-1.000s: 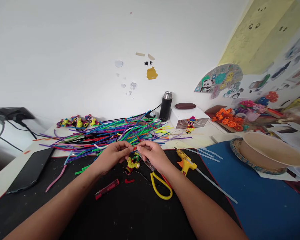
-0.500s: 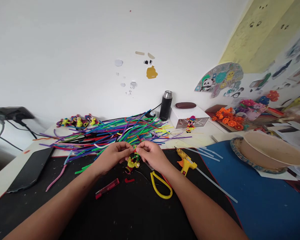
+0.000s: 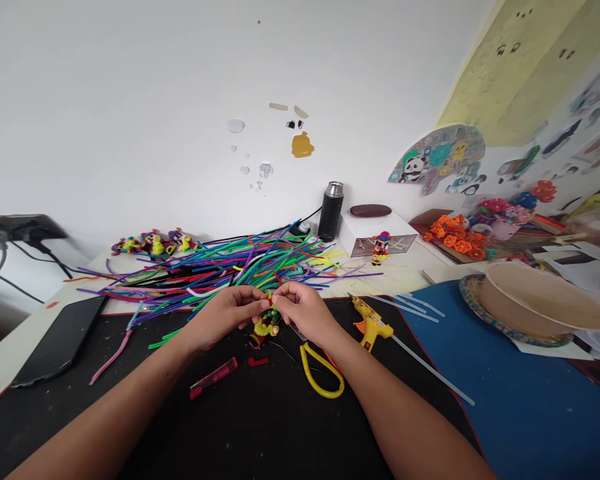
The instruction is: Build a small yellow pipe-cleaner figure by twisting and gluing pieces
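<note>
My left hand and my right hand meet fingertip to fingertip over the black mat. Both pinch a small red and green piece between them; its exact shape is hidden by the fingers. Just below the fingertips is a small yellow and dark red figure, partly covered. Yellow-handled scissors lie below my right hand. A red pen-like tool and a short red piece rest on the mat nearer to me.
Behind the hands spreads a pile of coloured pipe cleaners. To the right lie a yellow glue gun and a bowl. A black phone is at left. A black flask stands behind.
The fingertips have shifted very slightly around the small piece. The whole view has moved a few pixels; the other objects stay in place.
</note>
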A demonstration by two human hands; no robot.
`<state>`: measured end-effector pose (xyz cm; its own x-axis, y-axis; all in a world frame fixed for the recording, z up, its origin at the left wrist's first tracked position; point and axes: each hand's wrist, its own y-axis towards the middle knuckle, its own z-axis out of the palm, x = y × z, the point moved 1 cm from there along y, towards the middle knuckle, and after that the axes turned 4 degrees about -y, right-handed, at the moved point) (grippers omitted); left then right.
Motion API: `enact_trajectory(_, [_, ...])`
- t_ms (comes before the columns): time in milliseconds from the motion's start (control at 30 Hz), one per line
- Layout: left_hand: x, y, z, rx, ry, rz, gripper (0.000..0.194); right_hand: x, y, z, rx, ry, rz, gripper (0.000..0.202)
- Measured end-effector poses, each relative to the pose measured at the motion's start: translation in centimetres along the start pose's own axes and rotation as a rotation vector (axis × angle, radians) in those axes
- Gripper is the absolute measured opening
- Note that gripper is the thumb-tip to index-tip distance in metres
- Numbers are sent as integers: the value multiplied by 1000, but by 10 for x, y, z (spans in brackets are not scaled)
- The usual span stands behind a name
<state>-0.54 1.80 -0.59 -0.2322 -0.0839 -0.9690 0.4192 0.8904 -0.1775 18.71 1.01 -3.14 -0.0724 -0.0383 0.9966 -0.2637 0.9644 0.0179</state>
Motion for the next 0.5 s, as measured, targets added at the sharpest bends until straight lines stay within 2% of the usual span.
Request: enact_trajectory(500, [-2, 0, 3, -3, -32, -13, 46, -6, 1, 1, 34, -47, -18, 12])
